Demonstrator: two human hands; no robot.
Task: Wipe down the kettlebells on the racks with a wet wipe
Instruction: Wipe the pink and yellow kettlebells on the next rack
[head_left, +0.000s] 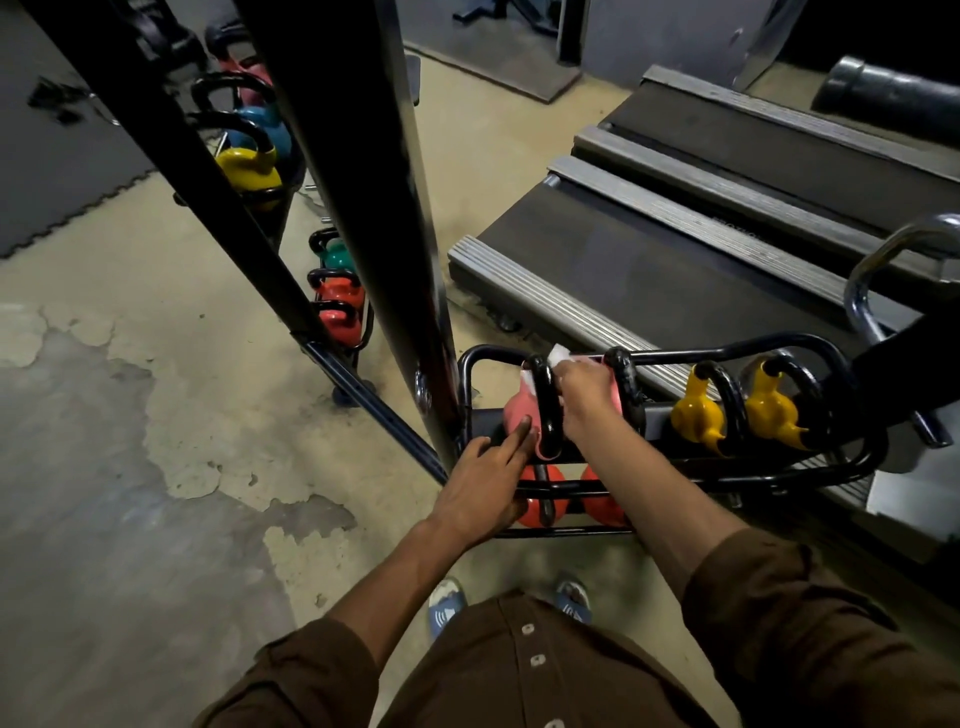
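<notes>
The work is at the near rack (727, 353), on its upper tier. The right hand (584, 395) is closed round a white wet wipe (561, 356) and presses it against the black handle (545, 410) of a pink kettlebell (519, 415), with a corner of the wipe poking out above the knuckles. The left hand (488, 478) lies with straight fingers flat against the pink bell's side, holding nothing and apparently steadying it.

By my reading the task is somewhere in its middle, though no bell shows a wet sheen or mark to prove it has been wiped. Left to do on this rack, probably: a second pink kettlebell (623, 384) just beside the right hand, the yellow kettlebells (696, 415) further along the tier, and the red kettlebells (540, 499) on the tier below. Beyond the black uprights (363, 182) a far rack (363, 332) holds more — yellow, blue, green and red — and whether those are done cannot be told.
</notes>
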